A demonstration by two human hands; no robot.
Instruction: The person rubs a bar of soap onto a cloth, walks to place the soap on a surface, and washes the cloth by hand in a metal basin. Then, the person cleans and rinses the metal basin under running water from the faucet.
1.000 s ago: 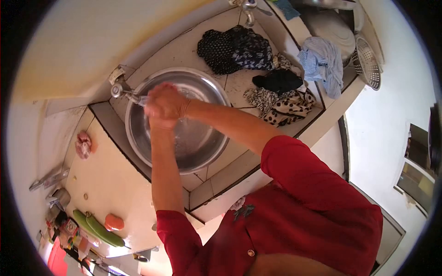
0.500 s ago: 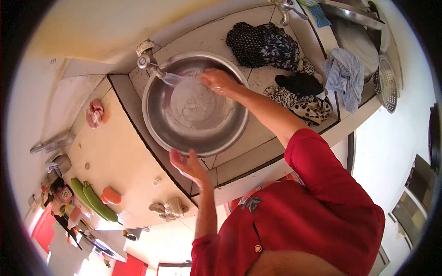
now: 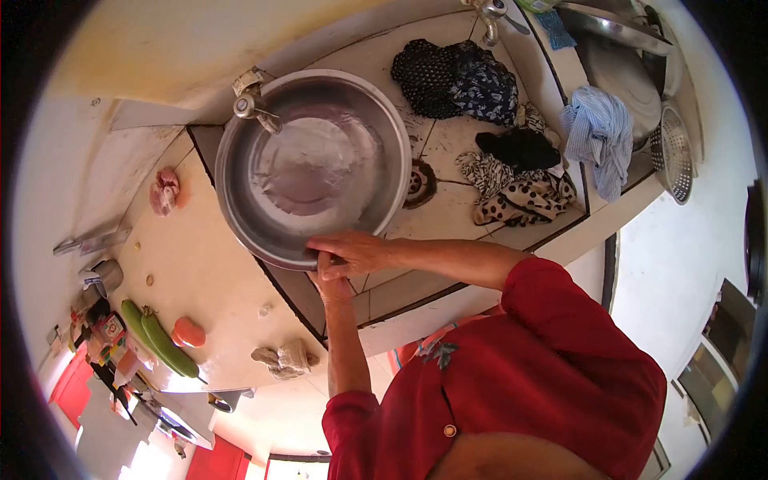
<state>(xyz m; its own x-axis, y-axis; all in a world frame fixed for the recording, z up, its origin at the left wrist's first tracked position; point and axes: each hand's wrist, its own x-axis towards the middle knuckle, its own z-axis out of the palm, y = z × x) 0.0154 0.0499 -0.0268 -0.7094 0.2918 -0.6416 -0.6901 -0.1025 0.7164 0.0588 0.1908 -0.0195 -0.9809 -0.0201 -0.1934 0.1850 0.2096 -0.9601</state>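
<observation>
A wide metal basin (image 3: pixel 392 152) sits in the tiled sink beneath the left tap (image 3: pixel 250 104), its interior shiny and wet. At its near rim, my right hand (image 3: pixel 356 253) has its fingers curled over the edge. My left hand (image 3: pixel 330 286) is against the same rim just below, its thumb up beside my right fingers and its other fingers partly hidden. The two hands touch or overlap. Right of the basin, a round drain (image 3: pixel 419 184) shows in the sink floor. No stream is visible from the tap.
Dark patterned cloth (image 3: pixel 456 80), a black cloth (image 3: pixel 520 148) and spotted cloth (image 3: pixel 524 200) lie in the sink's right part. A striped blue cloth (image 3: pixel 600 136) and a colander (image 3: pixel 674 156) are beyond. On the left counter are green vegetables (image 3: pixel 164 344) and a beige cloth (image 3: pixel 286 360).
My hands have come together at the basin's near rim. The basin has shifted left and up, uncovering the drain. The water stream from the tap has stopped.
</observation>
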